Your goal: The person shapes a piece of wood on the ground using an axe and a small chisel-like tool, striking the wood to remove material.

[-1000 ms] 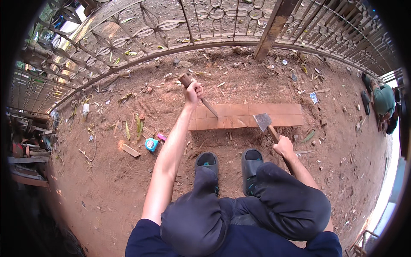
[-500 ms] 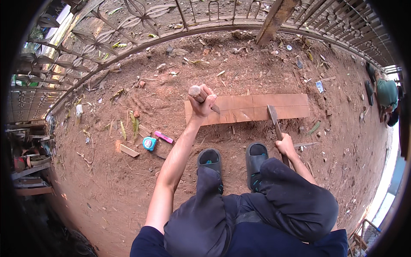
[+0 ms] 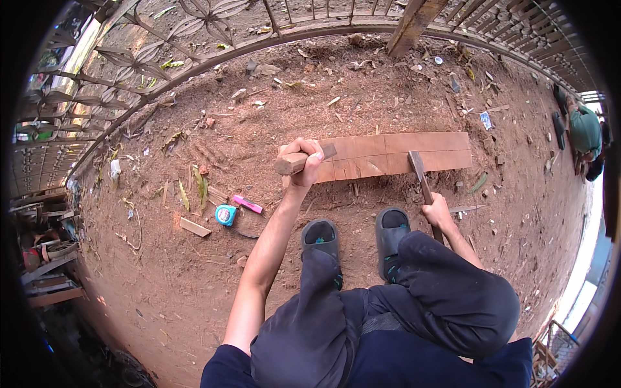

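A long reddish-brown wooden board (image 3: pixel 369 155) with pencil-like lines and small cuts along its near edge lies on the soil before my feet. My left hand (image 3: pixel 309 161) is closed round the thick wooden handle of a chisel (image 3: pixel 292 164), above the board's left end. The chisel leans over, its flat blade pointing right. My right hand (image 3: pixel 436 210) grips a long wooden-handled tool (image 3: pixel 422 181) with a narrow metal head, which reaches over the board's near edge. Whether that head touches the board, I cannot tell.
A turquoise tape measure (image 3: pixel 225 215), a pink marker (image 3: pixel 248 204) and a small wood offcut (image 3: pixel 195 227) lie left. A thin pointed blade (image 3: pixel 467 208) rests beyond my right hand. A metal fence (image 3: pixel 259 44) curves behind; another person (image 3: pixel 585 132) is at the far right.
My left hand has tipped the chisel from steep to slanting, and its blade has swung up to the right. The tool in my right hand has barely shifted. The view has moved slightly.
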`<state>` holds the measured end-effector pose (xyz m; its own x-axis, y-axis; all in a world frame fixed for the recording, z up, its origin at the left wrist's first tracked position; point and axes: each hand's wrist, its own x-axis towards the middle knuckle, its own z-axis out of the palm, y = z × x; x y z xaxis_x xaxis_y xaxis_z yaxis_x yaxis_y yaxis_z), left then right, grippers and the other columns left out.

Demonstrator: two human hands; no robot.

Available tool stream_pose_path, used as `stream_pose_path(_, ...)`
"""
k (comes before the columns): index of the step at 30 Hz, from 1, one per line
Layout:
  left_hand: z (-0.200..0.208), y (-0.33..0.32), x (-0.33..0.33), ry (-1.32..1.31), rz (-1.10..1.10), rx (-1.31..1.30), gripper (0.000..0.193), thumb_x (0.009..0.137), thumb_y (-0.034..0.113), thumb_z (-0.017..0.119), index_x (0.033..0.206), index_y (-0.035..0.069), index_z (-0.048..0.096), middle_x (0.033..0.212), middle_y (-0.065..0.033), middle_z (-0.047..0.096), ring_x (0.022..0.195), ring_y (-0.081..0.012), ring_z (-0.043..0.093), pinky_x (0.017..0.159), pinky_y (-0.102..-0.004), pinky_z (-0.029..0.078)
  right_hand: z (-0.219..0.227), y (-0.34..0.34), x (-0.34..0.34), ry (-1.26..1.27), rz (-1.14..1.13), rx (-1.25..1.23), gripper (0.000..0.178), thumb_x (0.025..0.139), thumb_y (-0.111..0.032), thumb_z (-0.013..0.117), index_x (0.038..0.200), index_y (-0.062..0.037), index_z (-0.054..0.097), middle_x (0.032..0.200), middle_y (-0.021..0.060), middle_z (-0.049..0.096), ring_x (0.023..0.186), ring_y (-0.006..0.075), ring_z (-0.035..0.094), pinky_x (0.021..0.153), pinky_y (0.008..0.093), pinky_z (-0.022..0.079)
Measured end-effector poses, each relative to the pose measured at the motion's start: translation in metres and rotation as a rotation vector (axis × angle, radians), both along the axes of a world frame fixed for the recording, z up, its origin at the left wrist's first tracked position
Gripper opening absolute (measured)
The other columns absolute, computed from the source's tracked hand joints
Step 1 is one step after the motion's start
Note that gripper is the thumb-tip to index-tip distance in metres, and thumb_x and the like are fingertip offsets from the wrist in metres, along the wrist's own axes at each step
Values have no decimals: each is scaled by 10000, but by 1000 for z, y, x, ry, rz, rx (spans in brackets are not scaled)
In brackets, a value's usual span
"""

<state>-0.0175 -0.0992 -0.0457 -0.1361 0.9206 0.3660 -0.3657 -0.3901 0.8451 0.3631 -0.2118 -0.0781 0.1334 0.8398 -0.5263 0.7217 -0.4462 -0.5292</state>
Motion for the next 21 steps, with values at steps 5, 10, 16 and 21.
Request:
stream_pose_path(5, -11, 2, -10, -56, -28, -33, 206, 748, 25, 623, 648, 48, 444, 558, -33, 525, 498, -116, 505, 487, -267, 417, 1, -1, 0, 16, -7, -3, 168, 661, -104, 562, 717, 40, 497, 591, 157, 542, 580, 252, 580, 587, 418, 468)
stream_pose_path(10, -9, 2, -17, -7, -71, 7, 235, 751, 35, 635, 638, 40, 429, 538, -36, 512, 491, -114, 492, 469, -270, 400, 5, 0, -1, -1, -5, -17, 168, 661, -106, 559, 717, 37, 491, 591, 161, 538, 584, 255, 582, 592, 421, 468)
stream_pose_path(16, -10, 0, -22, 60, -79, -11, 227, 743, 41, 651, 637, 31, 450, 558, -36, 529, 499, -118, 503, 483, -280, 412, 2, -2, -1, 21, -16, 16, 163, 671, -97, 564, 721, 41, 492, 591, 156, 547, 562, 259, 579, 563, 411, 468)
stream_pose_path(21, 0, -1, -11, 18, -59, -20, 221, 739, 43, 654, 629, 30, 462, 561, -32, 533, 498, -120, 504, 486, -281, 417, 1, -3, 2, 42, -2, 14, 155, 681, -95, 567, 722, 38, 500, 592, 156, 553, 557, 254, 586, 551, 411, 466)
